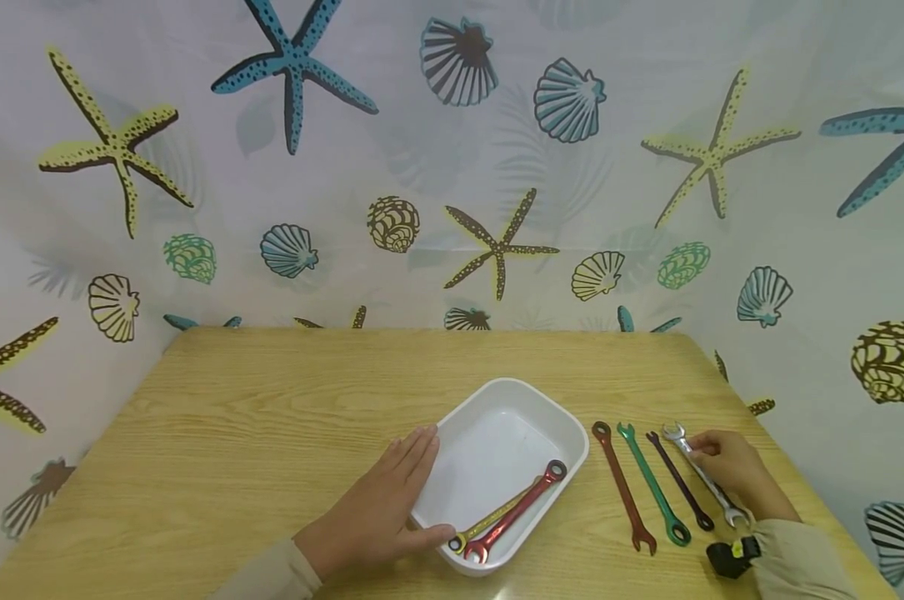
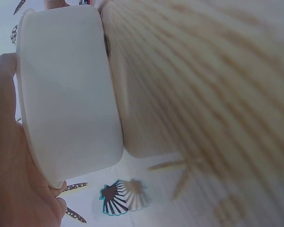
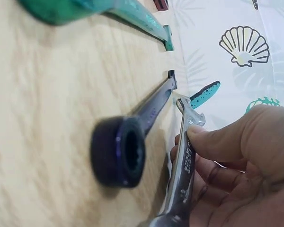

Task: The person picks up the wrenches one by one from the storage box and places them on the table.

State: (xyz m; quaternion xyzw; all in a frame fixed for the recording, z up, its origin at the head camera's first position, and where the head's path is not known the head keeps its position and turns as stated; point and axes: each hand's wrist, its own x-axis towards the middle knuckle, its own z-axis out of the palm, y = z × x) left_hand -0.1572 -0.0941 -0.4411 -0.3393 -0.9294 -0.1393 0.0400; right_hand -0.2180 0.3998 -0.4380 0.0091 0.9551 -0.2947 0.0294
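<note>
The right hand (image 1: 736, 468) pinches the shiny silver metal wrench (image 3: 182, 172), 3 o'clock of the white rectangular plastic tub (image 1: 489, 425); the left hand (image 1: 380, 508) rests straight-fingered on its 8 o'clock rim. Only 1 loose pinch could let smooth metal slip.

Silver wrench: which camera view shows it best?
The head view: both ends of the silver wrench show there. The right wrist view is closer but cuts off the near end; the left wrist view doesn't clearly show it.
</note>
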